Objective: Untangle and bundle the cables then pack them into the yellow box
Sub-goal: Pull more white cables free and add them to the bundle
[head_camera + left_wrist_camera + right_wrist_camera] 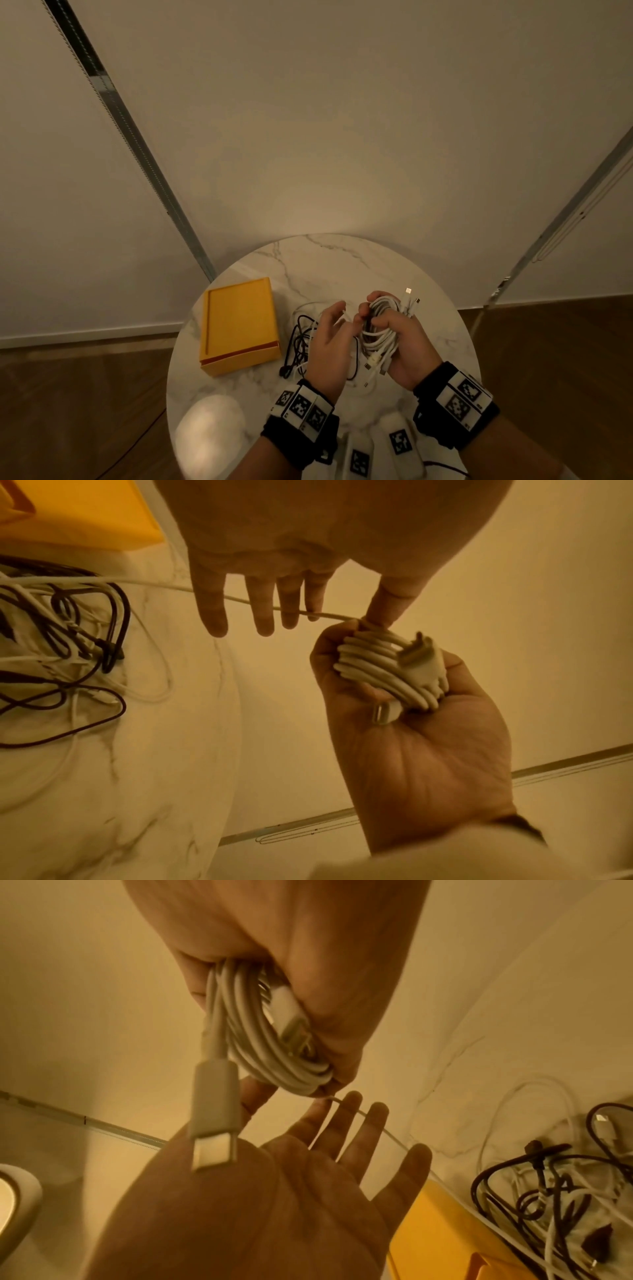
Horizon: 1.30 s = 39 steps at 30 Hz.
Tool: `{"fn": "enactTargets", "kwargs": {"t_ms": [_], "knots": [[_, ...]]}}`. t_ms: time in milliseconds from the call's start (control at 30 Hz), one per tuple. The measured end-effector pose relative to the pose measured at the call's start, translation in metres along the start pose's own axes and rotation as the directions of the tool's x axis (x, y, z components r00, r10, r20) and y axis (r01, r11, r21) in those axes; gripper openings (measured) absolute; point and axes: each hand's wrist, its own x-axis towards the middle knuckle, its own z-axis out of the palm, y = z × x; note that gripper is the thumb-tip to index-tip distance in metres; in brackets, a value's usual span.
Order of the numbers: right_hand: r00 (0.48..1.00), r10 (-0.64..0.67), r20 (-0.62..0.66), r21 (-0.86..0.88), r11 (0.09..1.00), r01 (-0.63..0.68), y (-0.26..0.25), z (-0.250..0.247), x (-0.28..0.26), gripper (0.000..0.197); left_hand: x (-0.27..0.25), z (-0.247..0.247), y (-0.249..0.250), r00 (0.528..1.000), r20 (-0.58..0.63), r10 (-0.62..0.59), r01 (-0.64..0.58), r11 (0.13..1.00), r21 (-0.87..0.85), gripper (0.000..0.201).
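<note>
A: From the head view, why does the right hand (pixel 397 339) curl round the white coil (pixel 380 329)?
B: To keep its loops together; the yellow box (pixel 239 329) waits at the left of the marble table (pixel 342 263).

A: And the left wrist view?
B: The left hand (pixel 274 569) has straight, spread fingers (pixel 212 607), letting the loose white strand (pixel 154 584) from the tangle (pixel 68 647) run across them.

A: The right wrist view?
B: The same: a plug (pixel 213 1118) dangles.

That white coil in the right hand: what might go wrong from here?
1. A strand runs from the white coil back to the tangled pile; more winding could drag the pile along or tighten its knots.
2. The right hand grips many loops, while the left hand lies open; loops might slip and spring apart.
3. Loose plugs stick out and could snag when packed into the yellow box.
</note>
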Motion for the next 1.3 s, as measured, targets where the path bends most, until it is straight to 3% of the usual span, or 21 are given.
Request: {"fn": "enactTargets", "kwargs": {"t_ms": [100,167,300,467,600,700,800,900,1100,1200,1300], "knots": [[1.0,0.003,0.002,-0.011,1.0,-0.003,0.002,0.001,-0.003,0.032,0.003,-0.004,0.001,1.0,0.002,-0.004,0.004,0.999,0.034,0.046],[1.0,-0.003,-0.011,-0.025,1.0,0.003,0.004,0.004,-0.004,0.031,0.007,-0.011,-0.001,0.998,0.04,0.052,-0.056,0.993,0.101,0.053],[0.999,0.017,-0.041,-0.119,0.993,-0.022,0.0,0.01,-0.006,0.024,0.004,-0.02,0.006,0.961,0.21,0.183,-0.241,0.922,0.303,0.079],[0.986,0.166,-0.014,-0.163,0.972,-0.166,-0.001,0.011,-0.011,0.027,0.001,-0.021,0.015,0.893,0.405,0.197,-0.339,0.886,0.317,0.081],[0.976,0.218,0.022,-0.121,0.969,-0.213,-0.005,0.011,-0.012,0.033,0.003,-0.025,0.016,0.863,0.428,0.27,-0.462,0.764,0.45,0.077],[0.969,0.245,0.028,-0.153,0.959,-0.238,-0.006,0.011,-0.012,0.037,0.007,-0.027,0.009,0.85,0.448,0.277,-0.491,0.725,0.483,0.075],[0.959,0.28,0.04,-0.163,0.949,-0.271,-0.007,0.011,-0.014,0.025,0.011,-0.032,0.005,0.836,0.477,0.271,-0.511,0.7,0.499,0.072],[0.945,0.326,0.028,-0.128,0.939,-0.32,-0.006,0.005,-0.01,0.026,0.011,-0.036,0.006,0.815,0.499,0.296,-0.558,0.633,0.536,0.073],[0.911,0.402,0.089,-0.164,0.908,-0.385,-0.007,0.001,-0.008,0.056,0.015,-0.043,0.005,0.843,0.474,0.252,-0.526,0.565,0.636,0.088],[0.917,0.385,0.106,-0.087,0.922,-0.377,-0.005,0.0,-0.006,0.057,0.024,-0.053,0.006,0.868,0.449,0.213,-0.485,0.558,0.673,0.09],[0.914,0.392,0.101,-0.165,0.913,-0.373,-0.003,0.001,-0.006,0.052,0.036,-0.063,0.009,0.856,0.482,0.189,-0.504,0.515,0.694,0.079]]}}
